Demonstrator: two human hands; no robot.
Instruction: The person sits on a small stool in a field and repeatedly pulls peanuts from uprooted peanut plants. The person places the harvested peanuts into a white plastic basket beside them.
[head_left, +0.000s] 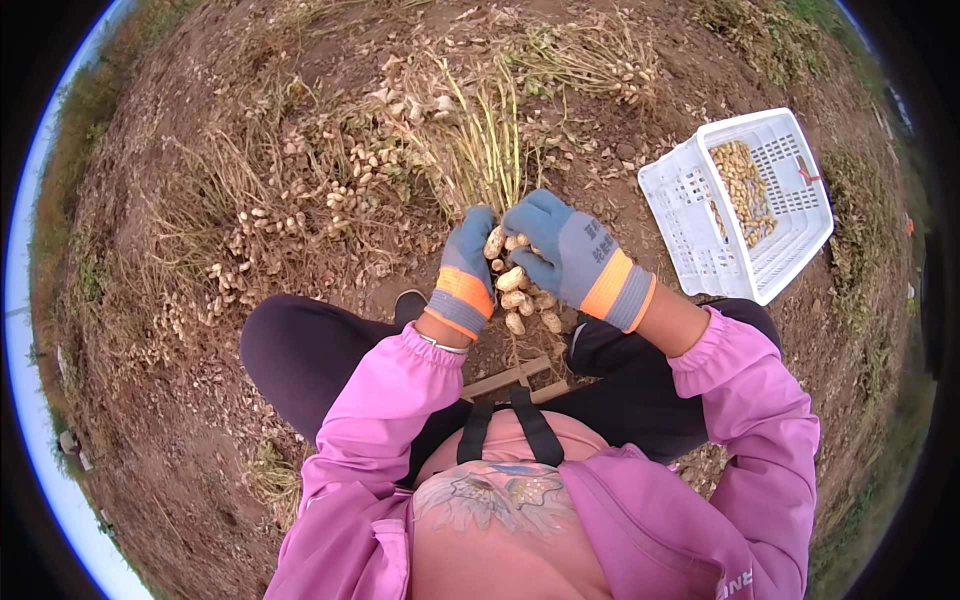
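Note:
A bunch of peanut plants (491, 139) stands before me, its stems pointing away and its cluster of peanut pods (513, 280) hanging toward my lap. My left hand (471, 259), in a grey-blue work glove with an orange cuff, is closed around the plants at the left of the pods. Over the cluster's right side lies my right hand (562, 251), in a matching glove; its fingers are curled at the pods, and whether they grip one is hidden. Several pods show between and below the gloves.
A white plastic crate (679, 217), tilted in view, holds loose peanuts (739, 187) at the right. Pulled peanut plants with pods (341, 199) lie on the soil to the left, and more plants (592, 64) lie farther ahead. A wooden frame (506, 380) is between my legs.

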